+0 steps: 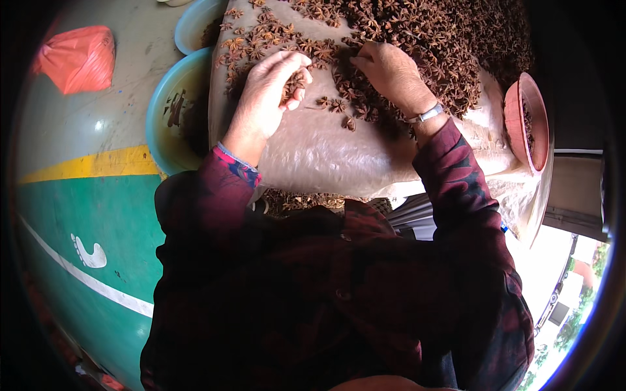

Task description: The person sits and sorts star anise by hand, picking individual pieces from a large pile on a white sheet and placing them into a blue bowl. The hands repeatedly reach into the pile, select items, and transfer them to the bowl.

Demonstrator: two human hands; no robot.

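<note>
My left hand (266, 98) is curled around several brown star anise pods (293, 88), which show between the thumb and fingers. It hovers over the left part of a table covered in shiny plastic sheeting (326, 150). At the near edge of a large star anise heap (430, 45), my right hand (393, 73) has its fingers bent down and pressed together; whatever is in them is hidden. A strip of scattered star anise (267, 36) lies beyond my left hand, and a few loose pods (337, 105) rest between the two hands.
Left of the table stand two blue basins, the nearer one (155, 104) with dark bits inside. A tied red plastic bag (85, 58) lies on the grey floor. A pink basket (515, 124) stands tilted at the table's right edge. Green floor (85, 215) borders a yellow stripe.
</note>
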